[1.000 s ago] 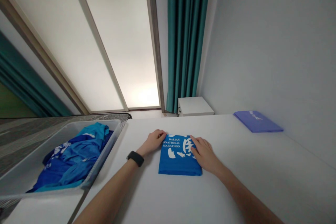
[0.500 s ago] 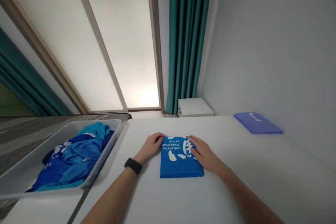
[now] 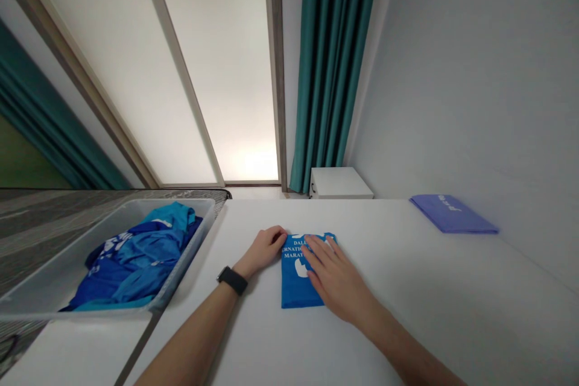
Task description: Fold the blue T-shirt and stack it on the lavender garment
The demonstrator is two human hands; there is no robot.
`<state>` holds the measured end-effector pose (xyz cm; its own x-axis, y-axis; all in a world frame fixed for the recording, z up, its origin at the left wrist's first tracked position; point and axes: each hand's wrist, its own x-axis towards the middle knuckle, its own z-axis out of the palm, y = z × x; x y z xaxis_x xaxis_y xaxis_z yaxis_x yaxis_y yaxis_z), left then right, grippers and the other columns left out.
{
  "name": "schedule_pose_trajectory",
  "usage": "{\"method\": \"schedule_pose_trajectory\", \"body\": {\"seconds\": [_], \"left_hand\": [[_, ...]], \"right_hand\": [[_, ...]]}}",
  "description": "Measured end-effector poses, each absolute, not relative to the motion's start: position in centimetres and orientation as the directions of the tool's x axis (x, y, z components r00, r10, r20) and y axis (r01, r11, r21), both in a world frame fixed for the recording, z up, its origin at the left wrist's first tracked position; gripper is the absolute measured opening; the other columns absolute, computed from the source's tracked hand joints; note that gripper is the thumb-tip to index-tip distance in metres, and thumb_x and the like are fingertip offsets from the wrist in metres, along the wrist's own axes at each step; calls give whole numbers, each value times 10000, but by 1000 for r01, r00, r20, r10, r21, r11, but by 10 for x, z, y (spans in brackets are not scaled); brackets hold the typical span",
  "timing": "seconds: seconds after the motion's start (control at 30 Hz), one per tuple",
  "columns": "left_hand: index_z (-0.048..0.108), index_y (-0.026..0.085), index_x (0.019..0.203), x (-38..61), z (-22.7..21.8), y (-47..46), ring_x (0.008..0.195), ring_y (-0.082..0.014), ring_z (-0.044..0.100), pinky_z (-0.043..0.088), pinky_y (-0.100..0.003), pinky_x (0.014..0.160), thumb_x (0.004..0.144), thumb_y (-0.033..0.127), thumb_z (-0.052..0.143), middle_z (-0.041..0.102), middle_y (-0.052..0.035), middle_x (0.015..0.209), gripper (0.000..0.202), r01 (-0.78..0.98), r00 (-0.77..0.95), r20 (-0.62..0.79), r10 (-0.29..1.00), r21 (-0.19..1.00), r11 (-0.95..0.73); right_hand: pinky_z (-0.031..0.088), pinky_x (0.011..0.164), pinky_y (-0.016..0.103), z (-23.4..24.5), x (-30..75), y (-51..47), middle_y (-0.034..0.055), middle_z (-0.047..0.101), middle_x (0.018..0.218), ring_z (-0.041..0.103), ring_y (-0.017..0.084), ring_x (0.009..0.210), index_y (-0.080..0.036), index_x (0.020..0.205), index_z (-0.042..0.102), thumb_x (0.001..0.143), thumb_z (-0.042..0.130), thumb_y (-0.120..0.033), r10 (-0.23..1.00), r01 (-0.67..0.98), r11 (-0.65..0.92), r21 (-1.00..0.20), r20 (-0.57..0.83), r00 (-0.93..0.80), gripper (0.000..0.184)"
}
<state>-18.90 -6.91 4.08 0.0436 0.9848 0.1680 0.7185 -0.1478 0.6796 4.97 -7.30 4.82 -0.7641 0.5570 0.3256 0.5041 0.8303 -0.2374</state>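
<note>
A folded blue cloth garment (image 3: 296, 280) with white print, including partly covered words that read as a marathon name, lies flat on the white table (image 3: 452, 295). My left hand (image 3: 265, 251) rests at the garment's upper left edge with its fingers curled, and a black wristwatch (image 3: 232, 280) sits on that wrist. My right hand (image 3: 335, 277) lies flat across the garment's right half with its fingers spread. That hand hides most of the right side, so I cannot see how the cloth lies beneath it.
Left of the table, a translucent grey plastic bin (image 3: 54, 280) holds a heap of blue clothes (image 3: 140, 262). A folded purple cloth (image 3: 452, 215) lies at the table's far right. A small white cabinet (image 3: 339, 183) stands beyond the far edge.
My right hand has slid left onto the garment, covering its right half. The garment's visible width has narrowed, and more of its print is hidden. My left hand has barely moved.
</note>
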Motion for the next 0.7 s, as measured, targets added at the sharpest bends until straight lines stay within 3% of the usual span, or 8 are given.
{"method": "schedule_pose_trajectory", "body": {"seconds": [0.17,0.33,0.43,0.57,0.7], "left_hand": [[666,184,869,-188,39,-67,804,-200,611,457,-300,760,930,397,398,700,-54,856,348,746,26,161,987,654,-127],[646,193,793,-183,35,-66,744,-192,598,422,-294,714,931,437,420,684,-38,799,360,787,-9,174,985,609,-100],[641,207,829,-177,37,-67,796,-194,610,399,-296,734,950,420,406,699,-29,858,340,820,-44,183,982,568,-69],[636,216,847,-169,39,-67,852,-213,625,357,-333,788,962,388,397,712,-25,893,317,846,-109,158,981,534,8],[635,216,854,-166,37,-65,893,-225,631,329,-350,803,958,369,419,720,-27,904,285,866,-152,145,978,496,61]], "right_hand": [[185,1198,511,41,29,-95,96,313,1564,239,291,1453,-184,1495,371,989,415,-419,533,465,836,-291,232,-813,560],[175,1206,475,41,34,-86,69,305,1569,228,241,1460,-195,1508,341,1024,284,-451,551,475,807,-352,157,-820,551],[152,1208,476,48,39,-70,78,361,1544,276,216,1443,-178,1487,382,1033,227,-404,631,551,758,-349,179,-755,530],[78,1200,527,46,43,-49,119,363,1540,238,252,1456,-146,1463,420,1013,269,-382,760,705,650,-284,265,-594,529],[129,1179,552,32,44,-43,117,319,1560,229,268,1458,-159,1485,381,1002,285,-432,805,747,585,-316,110,-584,563]]}}
